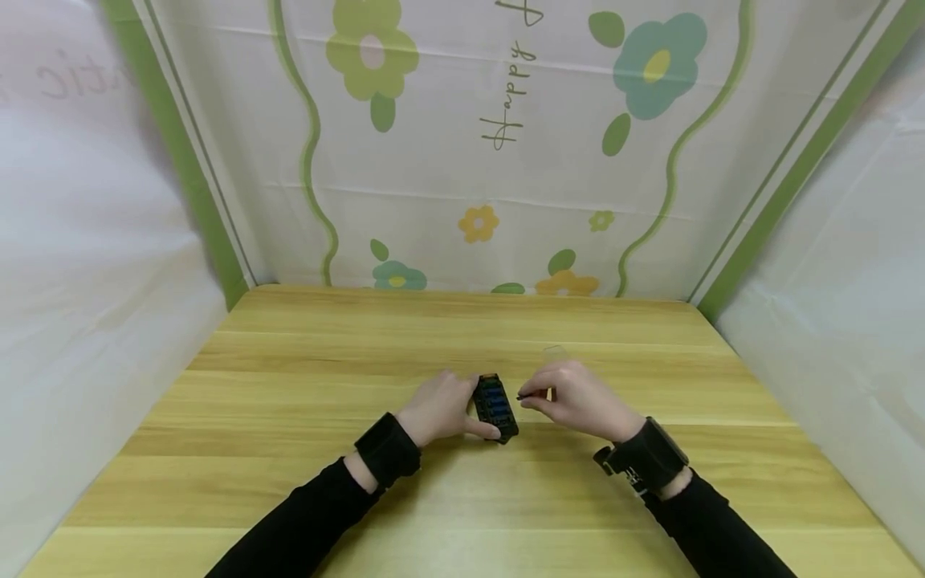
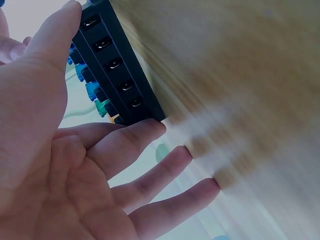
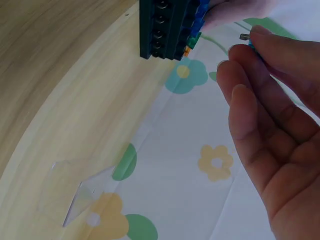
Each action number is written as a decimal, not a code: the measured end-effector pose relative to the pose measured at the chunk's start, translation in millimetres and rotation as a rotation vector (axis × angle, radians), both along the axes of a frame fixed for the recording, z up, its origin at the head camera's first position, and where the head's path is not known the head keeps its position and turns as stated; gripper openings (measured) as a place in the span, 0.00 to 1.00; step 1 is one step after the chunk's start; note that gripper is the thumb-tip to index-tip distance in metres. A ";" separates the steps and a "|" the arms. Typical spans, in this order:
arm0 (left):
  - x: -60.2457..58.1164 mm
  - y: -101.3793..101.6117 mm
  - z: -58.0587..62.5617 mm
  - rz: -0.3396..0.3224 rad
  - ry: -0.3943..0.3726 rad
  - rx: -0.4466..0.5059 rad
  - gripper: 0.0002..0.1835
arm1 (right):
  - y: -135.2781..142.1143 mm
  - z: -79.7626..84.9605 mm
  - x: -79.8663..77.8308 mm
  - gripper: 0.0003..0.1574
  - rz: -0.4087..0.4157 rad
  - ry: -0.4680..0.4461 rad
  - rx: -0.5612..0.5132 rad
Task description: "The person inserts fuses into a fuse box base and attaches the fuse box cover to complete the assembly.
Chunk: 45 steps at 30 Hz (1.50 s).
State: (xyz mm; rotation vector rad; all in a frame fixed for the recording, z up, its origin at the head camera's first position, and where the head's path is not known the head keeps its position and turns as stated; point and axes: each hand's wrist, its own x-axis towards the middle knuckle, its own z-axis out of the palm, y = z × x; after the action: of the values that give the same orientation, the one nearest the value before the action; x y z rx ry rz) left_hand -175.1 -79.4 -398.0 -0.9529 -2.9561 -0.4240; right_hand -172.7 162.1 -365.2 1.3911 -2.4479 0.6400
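A black fuse box (image 1: 495, 408) with a row of coloured blade fuses sits on the wooden table, tilted a little in the head view. My left hand (image 1: 442, 408) grips it by its two ends, thumb at the near end and a finger at the far end. Terminal slots run along the side of the fuse box (image 2: 114, 64) in the left wrist view. Just right of it, my right hand (image 1: 578, 395) pinches a small blade fuse between thumb and fingertips. One metal prong of that blade fuse (image 3: 244, 36) sticks out; its body is mostly hidden by the fingers.
A clear plastic cover (image 3: 86, 190) lies on the wooden table (image 1: 289, 345), beyond the right hand. A white cloth (image 1: 433, 160) printed with flowers hangs behind the table, and plain white sheets (image 1: 94, 241) stand at both sides.
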 end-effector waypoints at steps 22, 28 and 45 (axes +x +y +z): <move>0.5 -0.7 0.5 0.017 -0.001 -0.023 0.47 | -22.5 -18.3 0.3 0.04 0.027 -0.064 0.059; -0.2 -0.7 0.0 0.022 -0.004 -0.020 0.46 | -23.1 -21.7 -0.6 0.04 0.023 -0.072 0.046; -0.7 0.3 0.1 0.027 -0.003 -0.025 0.46 | -23.7 -24.9 -1.3 0.04 0.043 -0.042 0.066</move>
State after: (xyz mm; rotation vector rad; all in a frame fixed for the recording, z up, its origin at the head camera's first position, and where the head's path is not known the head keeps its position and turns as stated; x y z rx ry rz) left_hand -175.8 -79.1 -398.0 -0.9137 -2.9803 -0.3891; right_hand -174.0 138.4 -390.1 1.4726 -2.4989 0.6089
